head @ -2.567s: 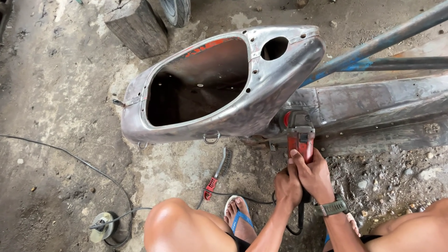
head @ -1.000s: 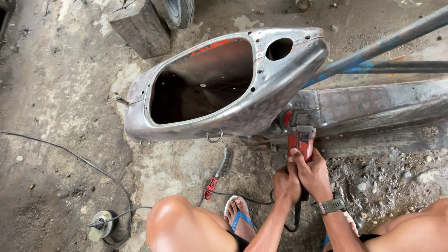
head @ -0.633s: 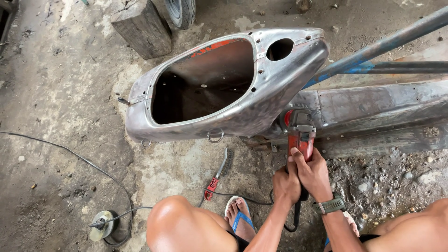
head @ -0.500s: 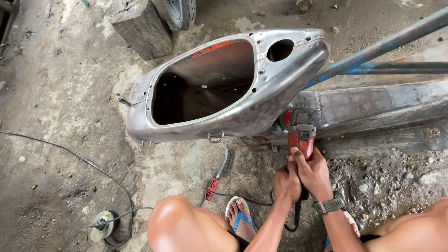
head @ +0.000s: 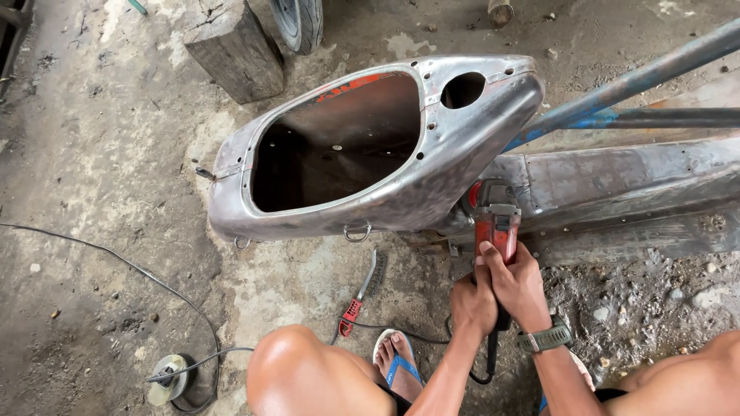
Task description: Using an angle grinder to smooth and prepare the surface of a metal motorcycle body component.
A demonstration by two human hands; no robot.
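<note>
Head view: a red angle grinder [head: 495, 223] sits low at centre-right, its working end tucked against the underside of a bare-metal scooter body shell [head: 401, 177], where the shell meets a flat steel frame member [head: 617, 181]. The disc itself is hidden behind the shell edge. The grinder's long axis runs roughly away from the person, nose pointing up-frame toward the shell, tail and power cord [head: 489, 358] trailing back toward the body.

Both hands are clenched around the tool. The right hand [head: 518, 285], with a wristwatch [head: 546, 339] on its wrist, wraps the rear of the red housing; the left hand [head: 472, 304] grips just behind and beside it, touching the right. A two-hand grip of this kind probably steadies the tool against kickback and keeps the nose pressed to the seam.

The shell lies on its side on the concrete floor [head: 100, 192], with its large opening facing the camera, which exposes the lower edge to the tool. A wire brush with a red handle [head: 362, 296] lies on the floor just below the shell, near a blue sandal [head: 397, 362]. A loose disc [head: 169, 379] and a cable lie well apart at lower left. A wooden block [head: 235, 50] and a tyre [head: 299, 21] stand beyond the shell.
</note>
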